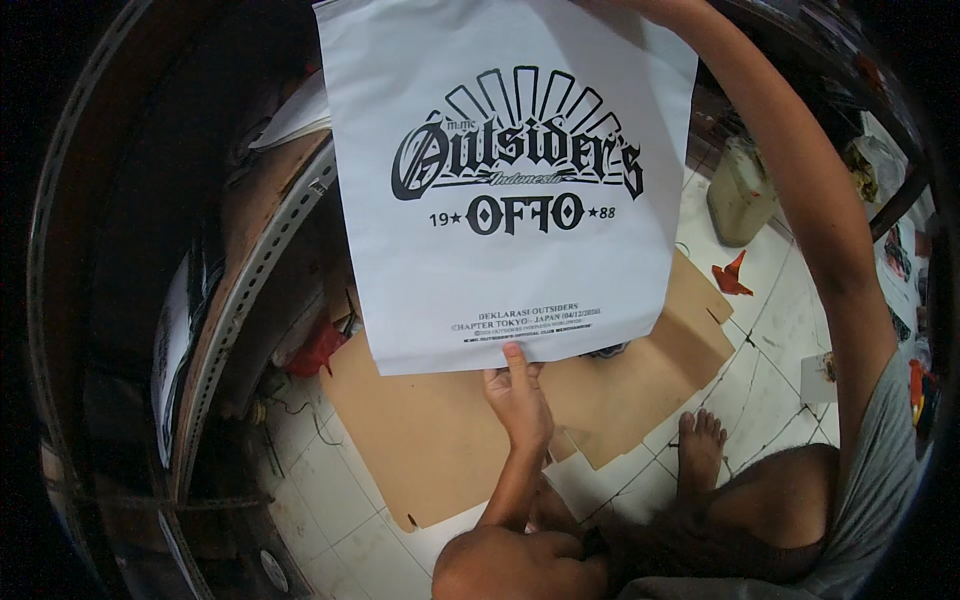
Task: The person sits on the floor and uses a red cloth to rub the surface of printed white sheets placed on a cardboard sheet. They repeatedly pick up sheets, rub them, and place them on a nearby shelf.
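A white printed sheet (530, 265), perhaps fabric or thin plastic, is held up before me and fills the upper middle of the view. It bears a large black emblem with rays and lettering, and small print near its lower edge. My left hand (520, 402) grips that lower edge, thumb in front and fingers behind. At the sheet's top right corner, my right hand (668, 8) holds the upper edge; its fingers are mostly cut off by the view's top. Below lies a flat piece of brown cardboard (430, 435), partly hidden by the sheet.
A perforated metal rack (262, 262) with stacked sheets stands on the left. On the tiled floor (325, 520) to the right are a cloudy plastic jerrycan (741, 195) and an orange scrap (733, 276). A red bag-like thing (318, 350) lies beside the rack. My bare foot (700, 447) rests beside the cardboard.
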Motion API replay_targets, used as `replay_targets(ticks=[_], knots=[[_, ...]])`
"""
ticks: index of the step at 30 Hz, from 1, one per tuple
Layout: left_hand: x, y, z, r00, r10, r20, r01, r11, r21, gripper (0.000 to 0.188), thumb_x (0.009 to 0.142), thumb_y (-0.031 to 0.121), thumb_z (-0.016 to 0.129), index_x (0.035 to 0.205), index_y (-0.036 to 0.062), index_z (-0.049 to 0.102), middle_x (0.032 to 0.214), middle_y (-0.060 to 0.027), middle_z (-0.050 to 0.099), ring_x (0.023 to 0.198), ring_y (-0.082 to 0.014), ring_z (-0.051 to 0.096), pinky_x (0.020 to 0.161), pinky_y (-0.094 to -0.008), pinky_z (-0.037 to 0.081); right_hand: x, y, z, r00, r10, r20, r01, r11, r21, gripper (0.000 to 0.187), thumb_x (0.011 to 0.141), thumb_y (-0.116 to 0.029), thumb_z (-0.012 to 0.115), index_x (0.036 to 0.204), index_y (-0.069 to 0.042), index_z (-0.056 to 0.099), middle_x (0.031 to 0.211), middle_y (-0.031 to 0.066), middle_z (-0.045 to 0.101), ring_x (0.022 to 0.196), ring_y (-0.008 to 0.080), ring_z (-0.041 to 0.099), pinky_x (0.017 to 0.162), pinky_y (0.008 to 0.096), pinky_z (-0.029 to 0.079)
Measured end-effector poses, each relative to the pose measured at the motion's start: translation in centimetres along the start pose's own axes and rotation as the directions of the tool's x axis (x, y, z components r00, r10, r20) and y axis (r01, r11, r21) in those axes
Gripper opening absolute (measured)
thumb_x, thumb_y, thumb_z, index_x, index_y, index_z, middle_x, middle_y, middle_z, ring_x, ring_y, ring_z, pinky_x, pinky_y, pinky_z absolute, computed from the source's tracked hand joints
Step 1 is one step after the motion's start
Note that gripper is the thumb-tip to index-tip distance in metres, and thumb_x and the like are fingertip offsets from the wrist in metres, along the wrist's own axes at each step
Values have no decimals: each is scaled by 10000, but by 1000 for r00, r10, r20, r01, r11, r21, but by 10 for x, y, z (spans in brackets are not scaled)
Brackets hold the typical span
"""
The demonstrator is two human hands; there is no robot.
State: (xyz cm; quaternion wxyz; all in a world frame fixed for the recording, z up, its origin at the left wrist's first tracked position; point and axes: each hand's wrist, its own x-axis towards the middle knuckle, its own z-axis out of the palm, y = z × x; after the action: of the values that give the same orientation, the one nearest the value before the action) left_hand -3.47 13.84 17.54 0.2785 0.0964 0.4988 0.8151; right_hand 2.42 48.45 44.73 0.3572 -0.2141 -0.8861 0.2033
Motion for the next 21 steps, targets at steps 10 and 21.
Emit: replay_targets(ticks=[10, 21], knots=[[79, 48, -135, 968, -233, -89, 236, 737, 634, 418, 1002, 323, 670, 1213, -29, 588, 1022, -84, 667, 865, -152, 608, 759, -292, 502, -107, 69, 56, 746, 559, 361, -605, 796, 18, 339, 918, -332, 725, 1079, -36, 749, 936, 68, 728, 820, 153, 651, 728, 312, 548], [99, 69, -250, 930, -345, -129, 315, 564, 763, 449, 1012, 360, 648, 1197, -41, 570, 1087, -116, 648, 935, -176, 604, 802, -311, 492, -317, 80, 259, 451, 677, 581, -874, 467, 133, 250, 863, -281, 769, 990, -67, 795, 809, 126, 753, 666, 189, 725, 698, 346, 586]])
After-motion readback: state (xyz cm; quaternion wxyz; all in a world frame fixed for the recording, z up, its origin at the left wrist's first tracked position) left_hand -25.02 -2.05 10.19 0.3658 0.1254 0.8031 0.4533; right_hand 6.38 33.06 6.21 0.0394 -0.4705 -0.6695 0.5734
